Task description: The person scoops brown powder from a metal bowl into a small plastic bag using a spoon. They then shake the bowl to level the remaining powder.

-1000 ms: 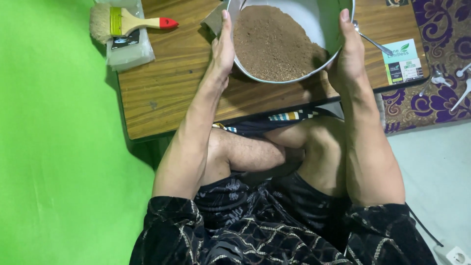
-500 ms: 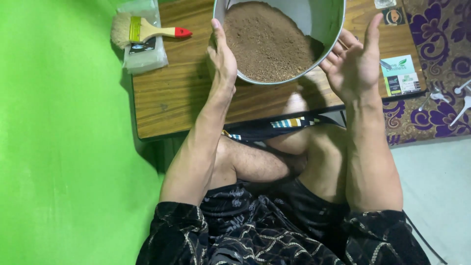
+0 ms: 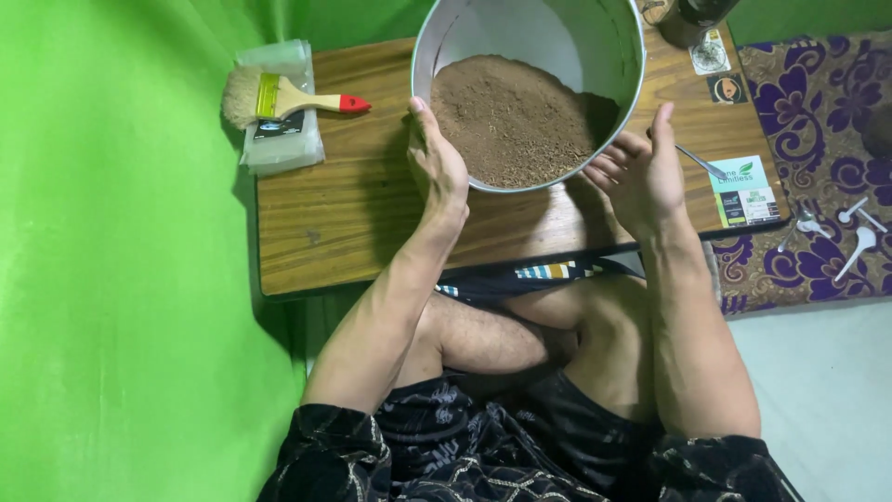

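Fingers (image 3: 420, 125) of the left hand (image 3: 437, 167) stay flat against the metal bowl (image 3: 609, 42) of brown powder (image 3: 516, 116) at upper centre on the table (image 3: 325, 223); the right hand (image 3: 646, 177) has come off its rim, fingers spread, gripping nothing, so only one hand steadies it.

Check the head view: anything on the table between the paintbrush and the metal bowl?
Nothing: in the head view, bare wooden table runs from the paintbrush to the metal bowl. The left hand lies flat against the bowl's near side.

Bare forearms, black short sleeves with thin gold pattern, possibly matching dark shorts, bare knees
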